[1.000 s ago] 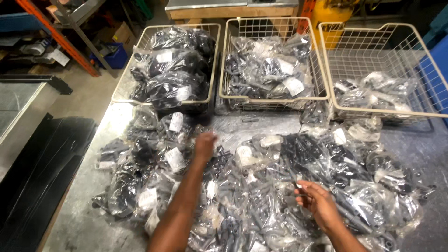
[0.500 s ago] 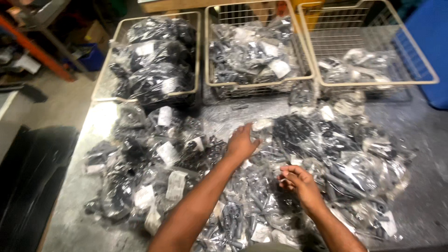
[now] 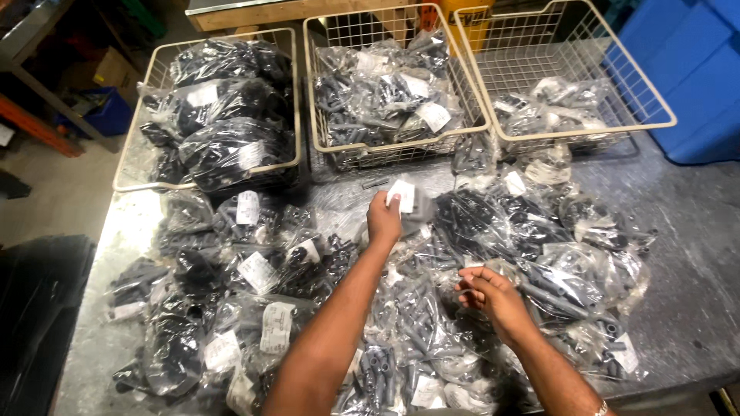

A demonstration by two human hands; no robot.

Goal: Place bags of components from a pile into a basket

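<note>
My left hand (image 3: 383, 219) reaches to the far side of a heap of clear plastic bags of grey and black parts and grips a bag with a white label (image 3: 402, 197) just in front of the middle wire basket (image 3: 324, 146). My right hand (image 3: 493, 296) hovers lower, over a bag of grey tubes (image 3: 566, 289), fingers curled and apart, with nothing held that I can see. The heap (image 3: 254, 293) covers most of the metal table (image 3: 686, 254).
Three cream wire baskets stand at the back: the left basket (image 3: 127, 173) full of black-part bags, the middle one of grey-part bags, the right basket (image 3: 655, 115) with a few bags. A blue bin (image 3: 694, 85) sits far right. Shelving and boxes stand at left.
My left hand has moved right and farther across the heap, from the left-centre bags to a labelled bag by the middle basket. My right hand stayed near the heap's right-centre.
</note>
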